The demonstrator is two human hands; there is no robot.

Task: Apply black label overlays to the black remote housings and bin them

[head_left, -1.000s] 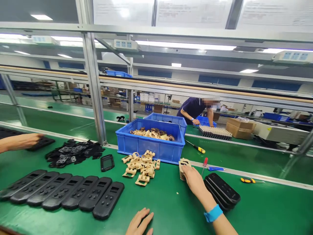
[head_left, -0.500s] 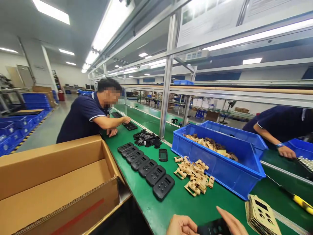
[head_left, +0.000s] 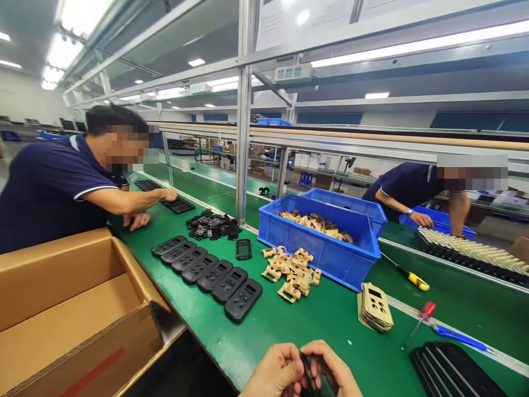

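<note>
At the bottom of the view my left hand point(head_left: 276, 368) and my right hand point(head_left: 330, 366) face each other, fingers curled in. Between them both grip a thin black plastic panel point(head_left: 306, 372), turned nearly edge-on, so its face is hidden. Beyond them on the green bench, a slanted row of black device housings point(head_left: 243, 300) with button holes lies to the left. Loose tan cut-out pieces point(head_left: 291, 270) form a heap ahead of my hands. To the right sits a stack of cream panels point(head_left: 374, 309) with a window and round holes.
A blue bin point(head_left: 318, 256) of tan pieces stands behind the heap. Screwdrivers, one yellow point(head_left: 418, 281), one red point(head_left: 427, 310), and dark stacked panels point(head_left: 454, 372) lie right. Left are an open cardboard box point(head_left: 78, 259) and a co-worker point(head_left: 61, 176); another person point(head_left: 407, 187) works across the bench.
My view has swung to the right, bringing the red screwdriver and dark panels into sight. The black panel, earlier showing its holes, is now turned edge-on between my closer-set hands.
</note>
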